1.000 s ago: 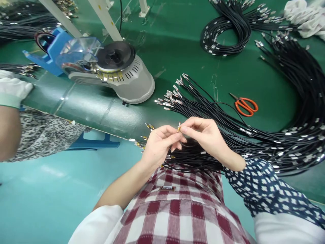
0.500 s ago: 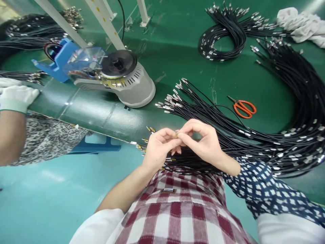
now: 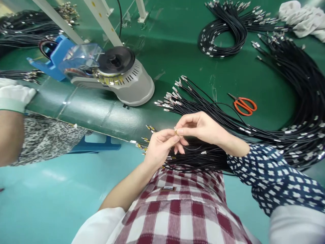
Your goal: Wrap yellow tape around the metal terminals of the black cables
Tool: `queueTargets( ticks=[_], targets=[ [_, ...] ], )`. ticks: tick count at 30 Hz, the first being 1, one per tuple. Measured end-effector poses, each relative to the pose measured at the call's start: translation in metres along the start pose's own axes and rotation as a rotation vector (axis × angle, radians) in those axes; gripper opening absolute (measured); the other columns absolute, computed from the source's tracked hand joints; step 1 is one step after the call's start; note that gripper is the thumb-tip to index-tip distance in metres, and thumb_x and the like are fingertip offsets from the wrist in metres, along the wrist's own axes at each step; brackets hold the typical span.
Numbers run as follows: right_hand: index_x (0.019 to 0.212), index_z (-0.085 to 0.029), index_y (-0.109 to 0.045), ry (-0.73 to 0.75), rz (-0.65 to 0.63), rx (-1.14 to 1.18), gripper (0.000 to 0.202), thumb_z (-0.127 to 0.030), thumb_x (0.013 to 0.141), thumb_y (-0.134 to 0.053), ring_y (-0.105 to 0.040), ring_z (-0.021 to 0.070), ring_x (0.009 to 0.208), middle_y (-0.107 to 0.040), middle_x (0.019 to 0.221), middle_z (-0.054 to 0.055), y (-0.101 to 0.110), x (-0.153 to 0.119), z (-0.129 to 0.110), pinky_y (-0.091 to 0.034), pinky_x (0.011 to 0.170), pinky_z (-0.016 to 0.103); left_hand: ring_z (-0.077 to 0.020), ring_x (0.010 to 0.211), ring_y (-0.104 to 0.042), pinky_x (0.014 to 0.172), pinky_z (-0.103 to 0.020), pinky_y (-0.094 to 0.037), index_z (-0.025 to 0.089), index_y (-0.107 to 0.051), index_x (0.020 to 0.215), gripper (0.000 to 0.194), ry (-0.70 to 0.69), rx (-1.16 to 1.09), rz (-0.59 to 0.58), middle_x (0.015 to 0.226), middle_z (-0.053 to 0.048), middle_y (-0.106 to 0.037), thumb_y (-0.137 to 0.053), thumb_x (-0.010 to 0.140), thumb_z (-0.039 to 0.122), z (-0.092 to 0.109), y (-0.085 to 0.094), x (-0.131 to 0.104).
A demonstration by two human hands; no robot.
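My left hand [image 3: 160, 146] and my right hand [image 3: 200, 127] meet at the fingertips, above the table edge and close to the apron. Both hands pinch at a small yellowish piece [image 3: 176, 132]; most of it is covered by the fingers, so its kind does not show. Under and behind the hands runs a thick bundle of black cables [image 3: 203, 159]. Some cable ends with yellow tips [image 3: 146, 139] stick out left of my left hand. Further back lie more cable ends with silvery flat connectors [image 3: 172, 100].
Orange-handled scissors [image 3: 245, 106] lie behind the bundle. A grey tape dispenser [image 3: 135, 84] with a black disc stands left, beside a blue holder [image 3: 56, 59]. A coiled cable bundle [image 3: 220, 39] and a white cloth [image 3: 302, 18] are at the back right. A co-worker's gloved hand [image 3: 16, 96] rests far left.
My right hand has risen slightly and turned flatter, its forearm shifting right. The left hand stays nearly in place, and the fingertips still meet at the small piece.
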State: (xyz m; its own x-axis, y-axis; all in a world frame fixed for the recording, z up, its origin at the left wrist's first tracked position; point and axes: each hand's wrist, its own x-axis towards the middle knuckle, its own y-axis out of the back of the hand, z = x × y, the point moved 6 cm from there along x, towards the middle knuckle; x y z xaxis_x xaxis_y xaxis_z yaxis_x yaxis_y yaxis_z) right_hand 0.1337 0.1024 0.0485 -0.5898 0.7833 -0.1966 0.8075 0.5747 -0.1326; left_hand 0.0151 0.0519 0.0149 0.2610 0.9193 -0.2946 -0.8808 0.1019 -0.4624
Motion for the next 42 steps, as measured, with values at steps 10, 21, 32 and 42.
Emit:
queueTargets(
  ticks=[10,21,32,42],
  targets=[
    [0.083,-0.019,-0.070,0.289,0.421,-0.749,0.011,-0.023,0.088,-0.061,-0.061,0.0177,0.076,-0.069,0.086,0.005,0.048,-0.006,-0.006,-0.046,0.068,0.031,-0.0136,0.057,-0.069,0.050,-0.020,-0.048,0.014,-0.065,0.079,0.023,0.028,-0.099,-0.010,0.077,-0.008,-0.075,-0.078,0.078,0.032,-0.002,0.013,0.005],
    [0.088,-0.021,-0.071,0.001,0.450,-1.389,0.013,-0.031,0.089,-0.062,-0.065,0.0220,0.082,-0.071,0.094,0.006,0.059,0.013,0.001,-0.037,0.060,0.031,-0.0198,0.075,-0.070,0.071,-0.034,-0.055,0.016,-0.073,0.089,0.026,-0.275,0.487,0.254,0.096,-0.011,-0.076,-0.058,0.094,0.036,0.010,0.040,-0.017],
    [0.088,-0.021,-0.055,0.016,0.046,-0.489,0.015,-0.034,0.094,-0.054,-0.058,0.0125,0.066,-0.065,0.077,-0.001,0.029,-0.022,-0.004,-0.046,0.062,0.025,-0.0213,0.090,-0.064,0.086,-0.038,-0.050,0.021,-0.070,0.107,0.021,-0.545,0.874,0.313,0.103,-0.008,-0.072,-0.064,0.087,0.026,0.032,0.024,-0.010],
    [0.095,-0.022,-0.063,0.011,0.197,-0.598,0.021,-0.041,0.093,-0.055,-0.062,0.0142,0.061,-0.066,0.077,0.002,0.041,-0.043,0.001,-0.049,0.059,0.027,-0.0167,0.071,-0.069,0.073,-0.029,-0.054,0.016,-0.073,0.076,0.011,-0.212,0.185,0.190,0.078,-0.005,-0.076,-0.077,0.077,0.026,0.024,0.001,0.011]
  ],
)
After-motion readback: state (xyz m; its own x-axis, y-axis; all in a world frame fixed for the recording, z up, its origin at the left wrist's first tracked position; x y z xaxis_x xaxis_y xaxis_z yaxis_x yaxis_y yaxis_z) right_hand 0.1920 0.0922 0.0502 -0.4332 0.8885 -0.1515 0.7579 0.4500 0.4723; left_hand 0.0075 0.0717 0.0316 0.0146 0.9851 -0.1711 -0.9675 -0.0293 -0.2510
